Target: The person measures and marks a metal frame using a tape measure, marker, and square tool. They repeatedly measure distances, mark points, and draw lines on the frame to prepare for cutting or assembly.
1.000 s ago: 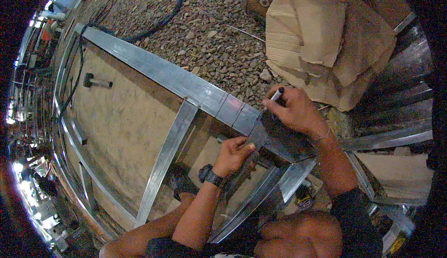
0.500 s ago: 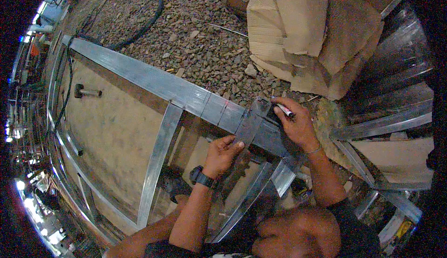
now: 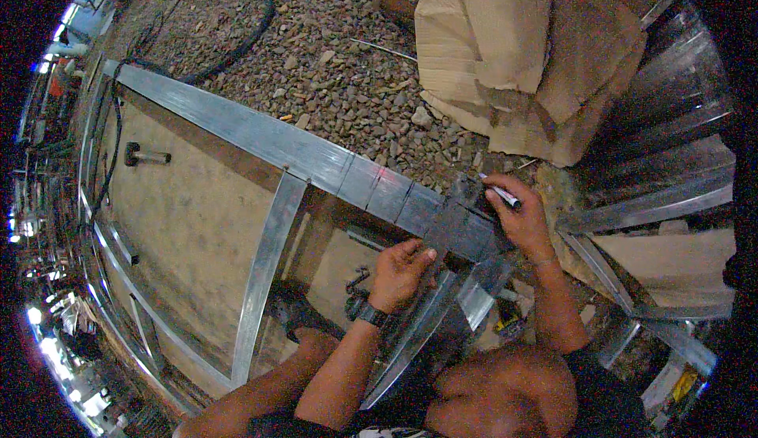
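Note:
A long silver metal beam [image 3: 237,131] runs slantwise across the frame, with several dark cross lines drawn on its upper face. A flat grey metal piece [image 3: 459,226] lies across the beam near its right end. My left hand [image 3: 399,276], a watch on its wrist, is closed in a pinch at the near edge of this piece. At the far side of the piece, my right hand [image 3: 517,213] grips a white marker [image 3: 503,195] with a dark end. The marker's tip points toward the piece's far edge; whether they touch I cannot tell.
A hammer [image 3: 146,155] lies on the brown board inside the frame. Gravel [image 3: 339,67] spreads beyond the beam, with a black cable [image 3: 264,19] over it. Crumpled cardboard [image 3: 489,35] sits at the far right. A crossbar [image 3: 267,272] joins the beam near my foot.
My left hand and the grey metal piece have slid right along the beam, baring another drawn line. My right hand, with the marker, has also shifted slightly right.

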Available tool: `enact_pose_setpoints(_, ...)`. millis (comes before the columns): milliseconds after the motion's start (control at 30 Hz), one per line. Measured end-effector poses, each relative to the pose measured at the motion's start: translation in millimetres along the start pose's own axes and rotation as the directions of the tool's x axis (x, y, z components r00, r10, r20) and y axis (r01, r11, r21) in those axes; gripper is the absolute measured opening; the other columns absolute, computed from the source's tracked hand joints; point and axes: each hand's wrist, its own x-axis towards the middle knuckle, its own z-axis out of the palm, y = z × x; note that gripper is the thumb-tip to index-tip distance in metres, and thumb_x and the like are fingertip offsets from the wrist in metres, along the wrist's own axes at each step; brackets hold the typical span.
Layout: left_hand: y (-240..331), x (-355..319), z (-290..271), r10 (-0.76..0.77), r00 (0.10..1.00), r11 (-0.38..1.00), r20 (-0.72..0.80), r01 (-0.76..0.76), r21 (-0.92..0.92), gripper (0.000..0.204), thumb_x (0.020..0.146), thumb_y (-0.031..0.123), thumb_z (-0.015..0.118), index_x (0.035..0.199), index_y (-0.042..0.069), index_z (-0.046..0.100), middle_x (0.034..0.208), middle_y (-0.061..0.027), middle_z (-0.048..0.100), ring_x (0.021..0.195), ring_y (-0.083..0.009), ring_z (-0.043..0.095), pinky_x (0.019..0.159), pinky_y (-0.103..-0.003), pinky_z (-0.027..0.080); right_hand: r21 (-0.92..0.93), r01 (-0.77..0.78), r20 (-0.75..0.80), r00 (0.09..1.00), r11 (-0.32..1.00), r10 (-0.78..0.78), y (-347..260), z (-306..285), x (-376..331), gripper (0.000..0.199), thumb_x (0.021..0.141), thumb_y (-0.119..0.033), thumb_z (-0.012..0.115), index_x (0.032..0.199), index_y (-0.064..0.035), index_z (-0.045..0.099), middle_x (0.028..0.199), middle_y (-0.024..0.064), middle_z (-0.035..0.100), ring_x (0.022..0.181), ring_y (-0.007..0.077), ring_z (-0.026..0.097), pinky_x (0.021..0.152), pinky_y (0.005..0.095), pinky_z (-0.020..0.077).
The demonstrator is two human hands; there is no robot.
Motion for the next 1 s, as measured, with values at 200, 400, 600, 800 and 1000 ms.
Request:
enact_pose_setpoints(200, 3.3, 0.1, -1.9, -0.052, 0.998, 0.999, 0.034, 0.051, 0.007, 0.022, 0.098, 0.019, 0.062, 0.104, -0.001, 0.064, 0.086, -0.0048, 0.069, 0.064, -0.0115, 0.062, 0.059, -0.028, 0.053, -0.026, 0.032, -0.022, 0.999, 0.999, -0.033, 4.7, 2.3, 0.5, 0.021, 0.088, -0.010, 0.071, 0.109, -0.0063, 0.070, 0.109, 0.0092, 0.072, 0.103, 0.0215, 0.067, 0.092, 0.0329, 0.0502)
enact_pose_setpoints(400, 10.5, -1.6, -2.3, -0.051, 0.998, 0.998, 0.038, 0.049, 0.050, 0.023, 0.098, 0.020, 0.061, 0.106, -0.002, 0.065, 0.087, -0.0046, 0.069, 0.065, -0.0117, 0.063, 0.060, -0.028, 0.053, -0.076, 0.061, 0.011, 0.998, 0.995, -0.061, 7.9, 0.3, 1.9, 0.025, 0.089, -0.013, 0.069, 0.114, -0.0081, 0.070, 0.116, 0.0118, 0.071, 0.110, 0.0288, 0.066, 0.097, 0.0377, 0.0504)
enact_pose_setpoints(600, 11.6, -1.7, -4.4, -0.091, 0.995, 0.996, 0.037, 0.091, 0.007, 0.021, 0.095, 0.021, 0.066, 0.103, 0.001, 0.067, 0.087, -0.0047, 0.071, 0.070, -0.0142, 0.067, 0.062, -0.030, 0.056, -0.097, 0.080, 0.005, 0.997, 0.992, -0.080, 8.5, 0.2, 1.4, 0.024, 0.090, -0.012, 0.069, 0.113, -0.0074, 0.070, 0.115, 0.0126, 0.071, 0.109, 0.0283, 0.067, 0.096, 0.0372, 0.0505)
enact_pose_setpoints(800, 13.8, -2.4, -3.5, -0.052, 0.998, 0.997, 0.033, 0.050, 0.057, 0.022, 0.097, 0.022, 0.064, 0.104, 0.001, 0.067, 0.087, -0.0046, 0.071, 0.067, -0.0138, 0.066, 0.061, -0.029, 0.055, -0.084, 0.079, 0.002, 0.997, 0.993, -0.079, 6.5, 0.5, 1.2, 0.023, 0.090, -0.011, 0.069, 0.112, -0.0072, 0.070, 0.114, 0.0124, 0.071, 0.108, 0.0276, 0.067, 0.095, 0.0363, 0.0513)
enact_pose_setpoints(1000, 17.2, -1.8, -4.5, -0.007, 0.999, 0.987, 0.050, -0.001, 0.159, 0.024, 0.098, 0.022, 0.061, 0.105, 0.000, 0.066, 0.086, -0.0050, 0.070, 0.065, -0.0125, 0.064, 0.060, -0.029, 0.054, -0.083, 0.085, -0.019, 0.996, 0.993, -0.087, 6.4, 2.5, 1.6, 0.022, 0.088, -0.010, 0.071, 0.109, -0.0062, 0.070, 0.109, 0.0119, 0.071, 0.102, 0.0248, 0.068, 0.090, 0.0343, 0.0511)
